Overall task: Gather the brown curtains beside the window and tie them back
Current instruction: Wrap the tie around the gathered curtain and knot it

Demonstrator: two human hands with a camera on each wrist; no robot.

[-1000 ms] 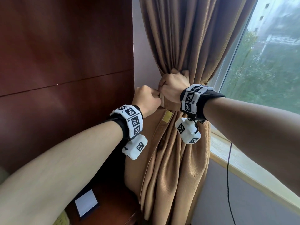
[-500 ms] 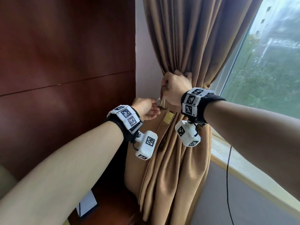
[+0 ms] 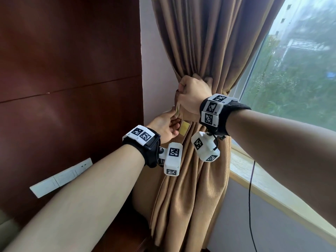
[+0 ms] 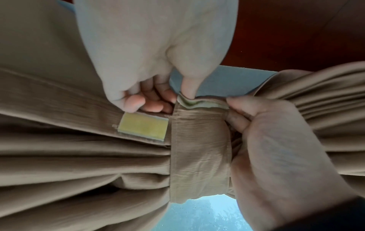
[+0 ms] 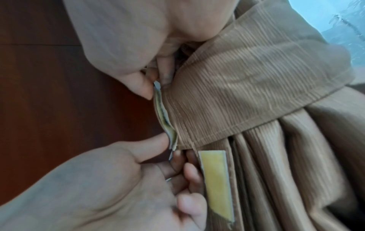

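Your right hand [image 3: 193, 96] is closed on the upper end of the tie-back band [image 4: 199, 156], thumb and curled fingers pinching its edge at the gathered waist of the brown curtains [image 3: 198, 42]. Your left hand [image 3: 166, 126], at 7 o'clock of the right one and just below it, has its fingers curled against the fabric, thumb tip touching the lower corner of the band's free end; whether it actually grips the band cannot be told from the frames. In the left wrist view the band wraps across the bunched folds, and its free end shows a pale fastening strip [image 5: 165, 118] along the inner face, lifted off the curtain. A yellow fastening patch [image 3: 184, 128] sits exposed on the curtain just beside the left fingertips, at 5 o'clock of that hand, uncovered by the band. The curtains hang gathered between a dark wooden wall panel [image 3: 69, 70] at 9 o'clock and the window [image 3: 294, 73] at 3 o'clock. A black cable [image 3: 251, 197] drops from the window sill [image 3: 263, 186]. White wall plates [image 3: 61, 177] sit on the panel at 8 o'clock.
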